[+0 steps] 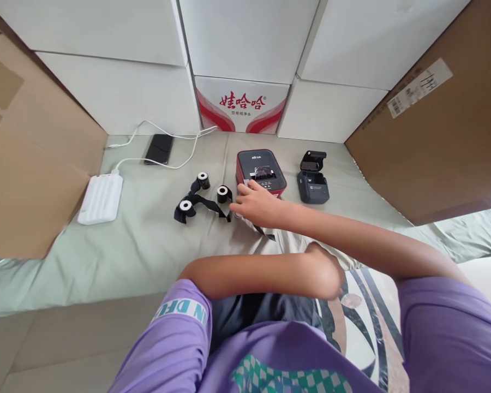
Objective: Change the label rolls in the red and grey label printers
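Observation:
My right hand point(257, 205) reaches in front of a red-and-black label printer point(261, 164). Its fingers curl over a small roll that is mostly hidden, with a white edge showing below them and a black strip point(264, 233) trailing out. To the left of that hand lie several small black rolls with white cores, among them one roll point(222, 192) close to the fingertips. Their loose black tape point(207, 202) runs across the sheet. My left hand point(330, 277) is bent across my lap to the right, smeared by motion, its fingers not readable.
A small dark printer point(313, 187) stands at right with its lid up. At left, a white power bank point(101, 199) and a black phone point(159, 149) lie near a white cable point(183, 162). White boxes point(245, 38) line the back; brown cartons point(429, 125) stand at both sides.

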### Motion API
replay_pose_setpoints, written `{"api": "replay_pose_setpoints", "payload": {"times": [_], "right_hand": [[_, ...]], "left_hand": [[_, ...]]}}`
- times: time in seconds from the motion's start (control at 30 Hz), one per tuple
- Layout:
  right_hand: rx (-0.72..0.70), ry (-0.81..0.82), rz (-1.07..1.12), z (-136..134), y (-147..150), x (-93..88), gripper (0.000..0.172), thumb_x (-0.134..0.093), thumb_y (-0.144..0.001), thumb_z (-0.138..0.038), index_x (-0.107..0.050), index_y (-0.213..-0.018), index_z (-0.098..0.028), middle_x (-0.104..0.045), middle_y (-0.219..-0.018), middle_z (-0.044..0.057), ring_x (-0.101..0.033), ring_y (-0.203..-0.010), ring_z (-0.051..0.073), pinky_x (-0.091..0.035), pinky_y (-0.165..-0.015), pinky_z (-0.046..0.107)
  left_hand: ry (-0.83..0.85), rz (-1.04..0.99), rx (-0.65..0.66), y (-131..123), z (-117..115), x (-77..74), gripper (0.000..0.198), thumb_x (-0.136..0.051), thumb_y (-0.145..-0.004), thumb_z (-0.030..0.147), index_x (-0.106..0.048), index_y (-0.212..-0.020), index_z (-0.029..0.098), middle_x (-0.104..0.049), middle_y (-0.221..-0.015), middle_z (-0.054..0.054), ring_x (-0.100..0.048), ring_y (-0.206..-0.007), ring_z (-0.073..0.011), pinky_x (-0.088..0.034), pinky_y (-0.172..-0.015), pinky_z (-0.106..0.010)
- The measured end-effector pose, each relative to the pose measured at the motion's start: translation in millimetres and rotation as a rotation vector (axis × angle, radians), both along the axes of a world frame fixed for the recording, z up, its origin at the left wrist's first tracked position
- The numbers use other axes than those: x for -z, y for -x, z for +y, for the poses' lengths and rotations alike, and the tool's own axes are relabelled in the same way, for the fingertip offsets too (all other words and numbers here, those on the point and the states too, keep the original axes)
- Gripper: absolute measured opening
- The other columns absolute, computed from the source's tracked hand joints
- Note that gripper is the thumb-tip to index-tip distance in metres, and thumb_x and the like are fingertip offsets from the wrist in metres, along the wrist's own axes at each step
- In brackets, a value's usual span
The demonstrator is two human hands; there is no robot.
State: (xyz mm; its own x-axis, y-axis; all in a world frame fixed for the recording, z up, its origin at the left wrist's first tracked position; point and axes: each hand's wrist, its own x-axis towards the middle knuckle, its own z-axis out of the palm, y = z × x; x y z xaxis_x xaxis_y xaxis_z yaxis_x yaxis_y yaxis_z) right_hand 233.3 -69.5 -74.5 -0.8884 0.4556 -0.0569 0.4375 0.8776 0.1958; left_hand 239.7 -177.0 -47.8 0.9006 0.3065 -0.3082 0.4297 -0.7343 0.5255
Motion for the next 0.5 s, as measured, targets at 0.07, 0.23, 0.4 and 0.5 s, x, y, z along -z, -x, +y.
{"api": "replay_pose_setpoints", "payload": {"times": [0.07,0.23,0.4,0.5], "right_hand": [[-0.051,-0.051,-0.024,2.5,-1.7,6.0,0.022,-0.06,-0.091,-0.008,-0.076,-0.102,-0.019,-0.077,-0.101,0.012,-0.053,-0.111,0.031,-0.032,-0.102,0.049],[-0.005,-0.063,0.088,17.5,8.6,-19.8,0.028,-0.066,-0.094,-0.034,-0.076,-0.114,-0.017,-0.071,-0.124,0.019,-0.051,-0.121,0.039,-0.029,-0.109,0.061],[0.147,0.013,0.011,54.0,49.8,-11.9,0.032,-0.067,-0.091,-0.027,-0.071,-0.121,-0.016,-0.077,-0.104,0.016,-0.059,-0.114,0.037,-0.022,-0.115,0.068],[0.131,0.093,-0.005,66.3,57.9,-2.2,0.029,-0.067,-0.086,-0.014,-0.072,-0.114,-0.018,-0.078,-0.094,0.011,-0.063,-0.106,0.032,-0.019,-0.118,0.066]], "left_hand": [[-0.008,0.016,0.208,8.7,-3.9,-17.7,0.034,-0.059,-0.102,0.043,-0.079,-0.097,0.015,-0.079,-0.107,-0.012,-0.074,-0.097,-0.0261,-0.058,-0.08,-0.039],[-0.031,0.028,0.349,27.9,0.5,-51.6,0.04,-0.048,-0.107,0.041,-0.078,-0.115,0.014,-0.081,-0.112,-0.011,-0.074,-0.101,-0.0254,-0.053,-0.067,-0.037],[-0.075,0.032,0.271,35.2,4.3,-61.0,0.038,-0.05,-0.108,0.037,-0.077,-0.121,0.014,-0.08,-0.114,-0.012,-0.074,-0.103,-0.0263,-0.053,-0.069,-0.037],[-0.06,0.032,0.281,35.9,4.2,-57.2,0.037,-0.051,-0.107,0.037,-0.079,-0.112,0.014,-0.08,-0.109,-0.014,-0.074,-0.097,-0.0274,-0.052,-0.065,-0.037]]}}
